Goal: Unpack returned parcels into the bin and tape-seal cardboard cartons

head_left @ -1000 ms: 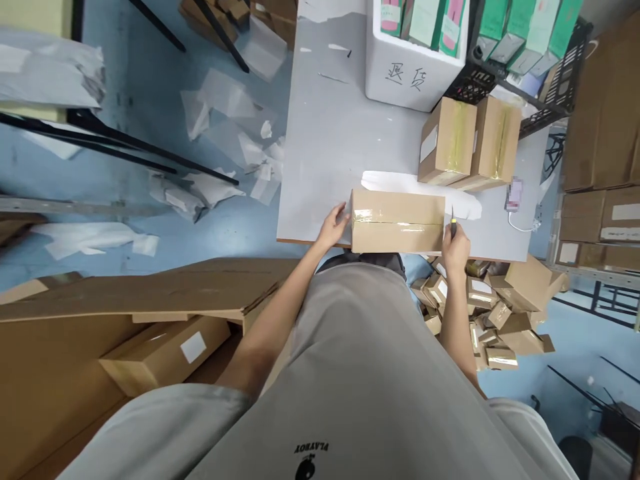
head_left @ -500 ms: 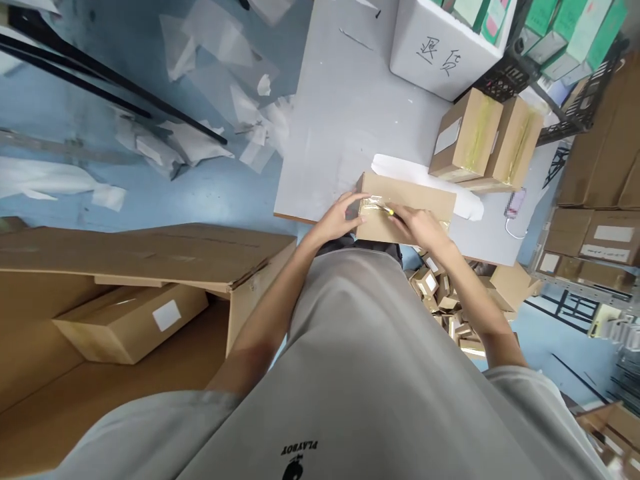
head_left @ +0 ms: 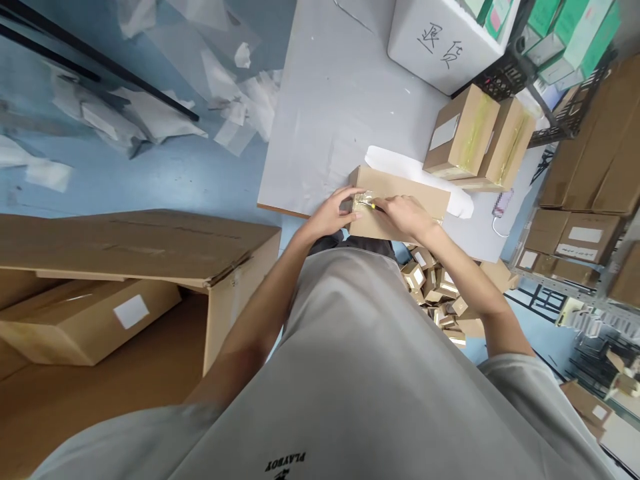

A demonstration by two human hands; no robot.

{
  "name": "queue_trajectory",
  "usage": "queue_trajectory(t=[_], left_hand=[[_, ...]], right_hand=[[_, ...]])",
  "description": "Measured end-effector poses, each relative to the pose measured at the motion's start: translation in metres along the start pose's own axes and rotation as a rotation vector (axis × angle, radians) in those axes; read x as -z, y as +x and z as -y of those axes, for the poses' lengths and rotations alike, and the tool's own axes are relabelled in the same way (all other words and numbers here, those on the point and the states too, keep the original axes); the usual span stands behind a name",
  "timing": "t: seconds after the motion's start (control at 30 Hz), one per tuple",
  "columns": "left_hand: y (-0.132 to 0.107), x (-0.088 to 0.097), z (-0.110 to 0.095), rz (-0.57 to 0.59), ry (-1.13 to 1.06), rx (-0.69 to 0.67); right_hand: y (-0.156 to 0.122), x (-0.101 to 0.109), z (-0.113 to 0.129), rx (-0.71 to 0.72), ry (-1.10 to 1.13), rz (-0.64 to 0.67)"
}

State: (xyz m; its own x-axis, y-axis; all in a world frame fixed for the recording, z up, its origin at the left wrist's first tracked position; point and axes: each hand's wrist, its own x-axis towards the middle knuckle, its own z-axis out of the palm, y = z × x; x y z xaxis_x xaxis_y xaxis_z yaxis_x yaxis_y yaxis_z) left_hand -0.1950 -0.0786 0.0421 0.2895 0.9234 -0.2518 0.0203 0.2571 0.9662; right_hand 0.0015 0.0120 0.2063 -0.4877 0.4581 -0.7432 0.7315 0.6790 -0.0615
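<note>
A brown cardboard box (head_left: 425, 195) lies near the front edge of the grey table, right before my body. My left hand (head_left: 329, 215) grips its left end, with fingertips and thumb on the top face. Between those fingertips runs clear, crinkled tape (head_left: 363, 198) stuck on the box. My right hand (head_left: 406, 215) is wrapped round a small utility knife (head_left: 373, 206), whose yellow part shows at the front. The knife's tip meets the tape; most of its handle is hidden in my fingers. Behind the box lies a white sheet or bag (head_left: 395, 160), partly covered by it.
Two taped cartons (head_left: 463, 133) stand at the table's right, by a white foam bin (head_left: 445, 47) holding green boxes. A large open carton (head_left: 240, 267) with a box inside is at my left. Small boxes (head_left: 435, 287) are heaped below right. Wrappings (head_left: 225, 87) litter the blue floor.
The knife has shifted slightly left along the tape toward my left hand, and my right hand with it. My left hand keeps its grip. The whole view has turned a little.
</note>
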Motion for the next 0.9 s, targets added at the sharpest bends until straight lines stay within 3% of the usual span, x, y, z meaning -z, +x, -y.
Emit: queue_trajectory(t=[0.2,0.37,0.47,0.7,0.9], left_hand=[[0.0,0.0,-0.003,-0.02,0.002,0.017],[-0.001,0.0,-0.007,-0.026,-0.002,0.032],[-0.001,0.0,-0.011,-0.05,0.012,0.066],[0.0,-0.002,-0.017,-0.15,0.071,0.151],[0.0,0.001,-0.011,-0.219,0.091,0.234]], right_hand=[[0.015,0.022,0.006,0.068,-0.077,0.028],[0.02,0.009,-0.001,0.086,-0.112,-0.044],[-0.002,-0.006,-0.029,0.052,-0.119,-0.034],[-0.094,-0.049,-0.127,-0.232,-0.098,0.094],[-0.12,-0.092,-0.167,-0.219,-0.006,-0.002]])
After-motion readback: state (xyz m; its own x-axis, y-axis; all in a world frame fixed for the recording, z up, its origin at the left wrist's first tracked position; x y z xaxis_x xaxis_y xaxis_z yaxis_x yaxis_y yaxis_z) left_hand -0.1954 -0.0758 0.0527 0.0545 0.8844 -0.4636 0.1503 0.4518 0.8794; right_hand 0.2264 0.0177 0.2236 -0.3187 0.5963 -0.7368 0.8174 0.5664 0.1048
